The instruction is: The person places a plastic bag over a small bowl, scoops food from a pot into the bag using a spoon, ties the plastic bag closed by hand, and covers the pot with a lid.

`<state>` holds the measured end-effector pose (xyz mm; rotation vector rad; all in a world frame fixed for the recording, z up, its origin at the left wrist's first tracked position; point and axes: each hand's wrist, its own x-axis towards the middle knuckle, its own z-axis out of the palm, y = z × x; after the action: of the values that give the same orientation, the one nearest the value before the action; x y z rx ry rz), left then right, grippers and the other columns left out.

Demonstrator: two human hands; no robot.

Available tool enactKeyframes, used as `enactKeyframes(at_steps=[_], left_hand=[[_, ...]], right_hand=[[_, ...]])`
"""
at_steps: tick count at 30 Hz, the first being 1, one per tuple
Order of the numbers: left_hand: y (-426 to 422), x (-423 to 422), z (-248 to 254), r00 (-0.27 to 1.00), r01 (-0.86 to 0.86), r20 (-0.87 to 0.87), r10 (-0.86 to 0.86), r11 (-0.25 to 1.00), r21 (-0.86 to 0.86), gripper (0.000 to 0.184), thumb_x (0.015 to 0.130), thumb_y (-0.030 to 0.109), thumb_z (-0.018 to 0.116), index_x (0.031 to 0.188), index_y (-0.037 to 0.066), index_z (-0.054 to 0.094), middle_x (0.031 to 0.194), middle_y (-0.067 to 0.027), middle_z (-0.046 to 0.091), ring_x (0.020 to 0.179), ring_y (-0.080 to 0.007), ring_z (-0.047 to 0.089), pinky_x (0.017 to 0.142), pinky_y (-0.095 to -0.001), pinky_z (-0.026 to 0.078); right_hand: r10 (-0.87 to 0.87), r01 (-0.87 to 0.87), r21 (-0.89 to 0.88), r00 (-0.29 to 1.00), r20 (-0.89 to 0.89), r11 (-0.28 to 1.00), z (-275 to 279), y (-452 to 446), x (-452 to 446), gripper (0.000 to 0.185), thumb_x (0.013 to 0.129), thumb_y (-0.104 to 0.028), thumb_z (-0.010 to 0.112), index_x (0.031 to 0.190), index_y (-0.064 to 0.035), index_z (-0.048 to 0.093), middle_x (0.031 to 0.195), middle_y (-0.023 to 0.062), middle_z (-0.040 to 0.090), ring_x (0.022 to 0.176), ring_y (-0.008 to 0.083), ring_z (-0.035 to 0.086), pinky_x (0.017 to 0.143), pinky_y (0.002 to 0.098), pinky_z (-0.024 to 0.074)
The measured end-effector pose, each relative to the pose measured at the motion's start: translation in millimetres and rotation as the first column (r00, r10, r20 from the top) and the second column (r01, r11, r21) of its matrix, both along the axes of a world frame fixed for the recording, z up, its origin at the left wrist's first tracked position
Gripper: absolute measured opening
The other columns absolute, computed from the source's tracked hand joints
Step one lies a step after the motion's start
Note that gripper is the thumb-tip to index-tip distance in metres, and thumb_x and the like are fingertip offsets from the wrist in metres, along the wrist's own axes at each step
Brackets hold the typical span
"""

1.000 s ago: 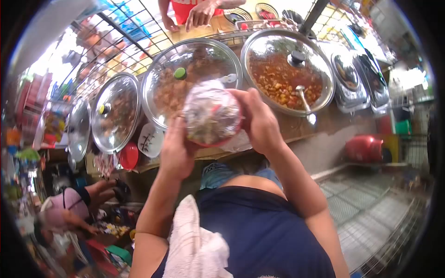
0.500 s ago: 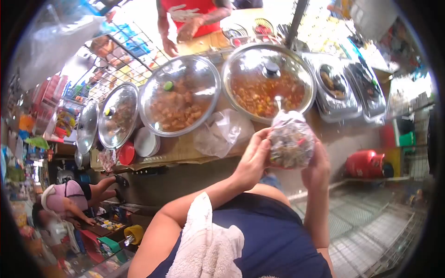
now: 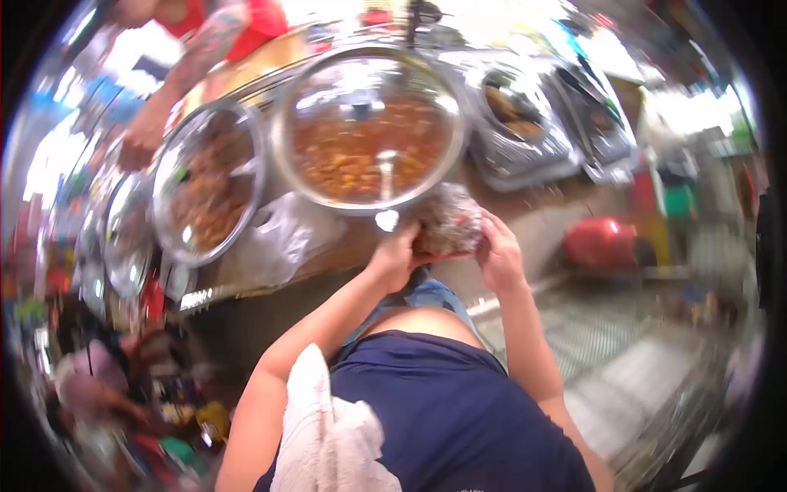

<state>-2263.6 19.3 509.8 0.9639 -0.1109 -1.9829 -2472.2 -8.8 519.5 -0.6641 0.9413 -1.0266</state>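
Note:
A clear plastic bag of mixed food [image 3: 449, 221] is held up in front of the counter. Its contents look greyish-brown with a red bit, too blurred to name. My left hand [image 3: 395, 256] grips the bag's left side and underside. On the right side, the fingers of my right hand [image 3: 500, 252] press against it. Just beyond the bag stands a big pan of reddish stew [image 3: 369, 152] under a clear lid, with a pale utensil handle [image 3: 386, 184] poking out toward me. A crumpled plastic bag [image 3: 283, 238] lies left of my hands.
Further left are a lidded pan of brown meat [image 3: 209, 184] and more lidded pans [image 3: 129, 234]. Plastic-wrapped trays [image 3: 525, 135] line the right. A red gas cylinder [image 3: 600, 242] stands beyond the counter's right end. A person in red [image 3: 258, 29] reaches over the pans from across the counter.
My view has swung, shifting the pans leftward and up. Both hands still hold the bag, now lower and closer to the stew pan's rim. The person in red has stretched an arm toward the left pans.

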Motion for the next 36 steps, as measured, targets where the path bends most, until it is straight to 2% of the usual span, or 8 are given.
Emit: enactKeyframes(at_steps=[6, 9, 10, 11, 18, 22, 29, 36], left_hand=[[-24, -9, -44, 0.773, 0.073, 0.618, -0.143, 0.988, 0.137, 0.046, 0.104, 0.047, 0.045, 0.126, 0.009, 0.059, 0.083, -0.0086, 0.064, 0.061, -0.0192, 0.051, 0.056, -0.0387, 0.041], [-30, -20, -73, 0.855, 0.040, 0.516, -0.053, 0.999, 0.037, 0.049, 0.105, 0.044, 0.044, 0.137, 0.008, 0.055, 0.105, -0.0113, 0.064, 0.078, -0.0201, 0.057, 0.067, -0.0381, 0.049], [-32, -25, -78, 0.884, -0.014, 0.466, 0.022, 1.000, -0.022, 0.048, 0.106, 0.041, 0.044, 0.140, 0.009, 0.054, 0.115, -0.0123, 0.065, 0.086, -0.0202, 0.063, 0.072, -0.0369, 0.054], [-33, -24, -72, 0.922, -0.026, 0.384, 0.039, 0.999, -0.041, 0.049, 0.107, 0.042, 0.044, 0.140, 0.007, 0.053, 0.116, -0.0122, 0.065, 0.087, -0.0205, 0.064, 0.072, -0.0368, 0.054], [-1, -21, -38, 0.715, -0.029, 0.635, 0.293, 0.920, -0.391, 0.044, 0.104, 0.032, 0.052, 0.137, 0.003, 0.054, 0.119, -0.0140, 0.066, 0.108, -0.0245, 0.062, 0.096, -0.0404, 0.050], [52, 56, 31, 0.668, 0.366, 0.728, -0.156, 0.920, -0.138, 0.065, 0.101, 0.042, 0.053, 0.146, -0.005, 0.044, 0.150, -0.0245, 0.047, 0.141, -0.0337, 0.043, 0.117, -0.0407, 0.033], [188, 218, 44, 0.780, 0.043, 0.621, 0.068, 0.986, -0.162, 0.064, 0.102, 0.032, 0.060, 0.149, -0.004, 0.039, 0.153, -0.0237, 0.042, 0.141, -0.0303, 0.043, 0.117, -0.0412, 0.035], [285, 367, 39, 0.524, 0.044, 0.851, 0.033, 0.997, -0.066, 0.059, 0.098, 0.027, 0.064, 0.143, -0.006, 0.047, 0.134, -0.0227, 0.061, 0.121, -0.0275, 0.062, 0.103, -0.0378, 0.048]], right_hand=[[0.259, -0.254, 0.064, 0.963, -0.079, 0.965, -14, -74, 2, 0.038, 0.106, -0.016, 0.041, 0.135, 0.0008, 0.058, 0.128, 0.0106, 0.062, 0.121, 0.0200, 0.058, 0.102, 0.0334, 0.0461], [0.311, -0.307, 0.108, 0.950, -0.016, 0.945, -26, -88, -3, 0.039, 0.108, -0.019, 0.038, 0.135, 0.0004, 0.058, 0.130, 0.0076, 0.059, 0.126, 0.0164, 0.052, 0.104, 0.0285, 0.0412], [0.286, -0.423, -0.154, 0.797, -0.531, 0.893, -37, -83, -9, 0.042, 0.108, -0.025, 0.039, 0.137, 0.0008, 0.056, 0.135, 0.0094, 0.056, 0.128, 0.0181, 0.051, 0.107, 0.0319, 0.0405], [0.268, -0.256, 0.089, 0.950, -0.159, 0.962, -22, -83, 2, 0.045, 0.108, -0.028, 0.041, 0.140, 0.0009, 0.052, 0.139, 0.0112, 0.055, 0.128, 0.0196, 0.052, 0.109, 0.0352, 0.0404], [0.303, -0.294, 0.076, 0.933, -0.194, 0.953, -4, -71, 10, 0.051, 0.108, -0.036, 0.043, 0.145, -0.0015, 0.047, 0.141, 0.0110, 0.054, 0.129, 0.0219, 0.052, 0.108, 0.0367, 0.0416], [0.167, -0.244, -0.099, 0.859, -0.484, 0.965, -3, -54, 3, 0.051, 0.107, -0.036, 0.047, 0.144, -0.0017, 0.049, 0.141, 0.0110, 0.054, 0.127, 0.0213, 0.053, 0.106, 0.0366, 0.0433], [-0.457, 0.068, -0.516, 0.572, -0.681, 0.854, 15, 2, 20, 0.031, 0.106, -0.021, 0.051, 0.125, 0.0015, 0.062, 0.117, 0.0107, 0.065, 0.106, 0.0196, 0.062, 0.090, 0.0333, 0.0498], [-0.232, -0.233, -0.469, 0.634, -0.738, 0.852, 8, 110, 159, 0.021, 0.103, -0.011, 0.058, 0.117, 0.0030, 0.065, 0.097, 0.0077, 0.067, 0.085, 0.0142, 0.063, 0.077, 0.0292, 0.0536]])
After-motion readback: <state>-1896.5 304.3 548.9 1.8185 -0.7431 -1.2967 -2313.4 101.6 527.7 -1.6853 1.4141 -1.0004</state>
